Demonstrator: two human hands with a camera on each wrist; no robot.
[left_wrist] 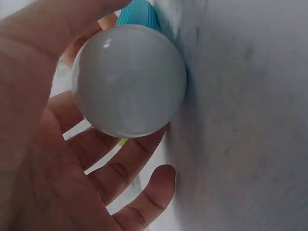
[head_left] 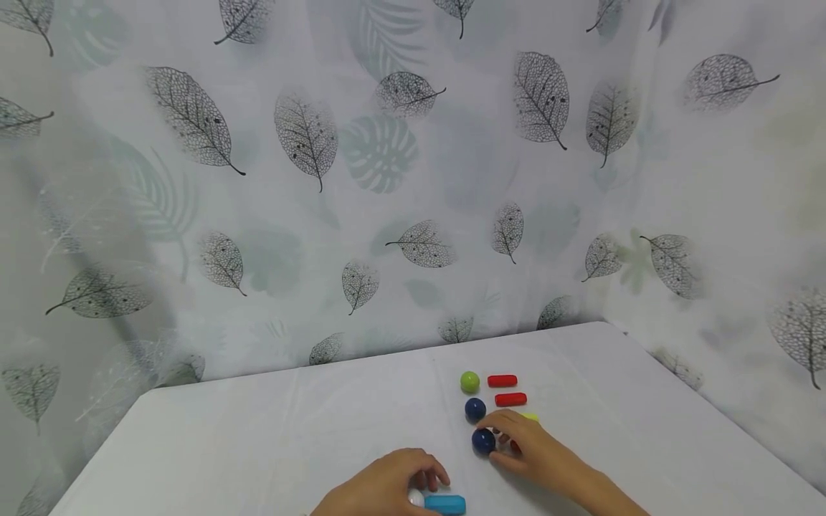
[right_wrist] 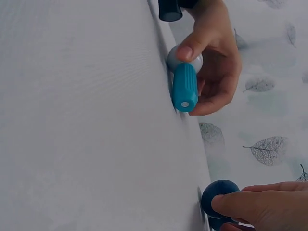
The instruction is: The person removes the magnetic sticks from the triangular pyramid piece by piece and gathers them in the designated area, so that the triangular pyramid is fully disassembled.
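Note:
My left hand (head_left: 381,486) curls around a glossy white ball (left_wrist: 130,82) near the table's front edge. Its thumb lies on the ball in the right wrist view. A ribbed light-blue stick (head_left: 445,504) lies against that ball, with a small silvery dot on its end. Farther right, my right hand (head_left: 530,450) pinches a dark blue ball (head_left: 483,441) on the table between thumb and index finger. Just behind it sits a second dark blue ball (head_left: 475,409). A yellow piece (head_left: 530,416) and something red are partly hidden by the right hand.
Behind the dark balls are a green ball (head_left: 470,382) and two red sticks, one farther back (head_left: 502,380) and one nearer (head_left: 511,399). The white-covered table (head_left: 258,437) meets a leaf-patterned curtain (head_left: 426,165) at its back and sides.

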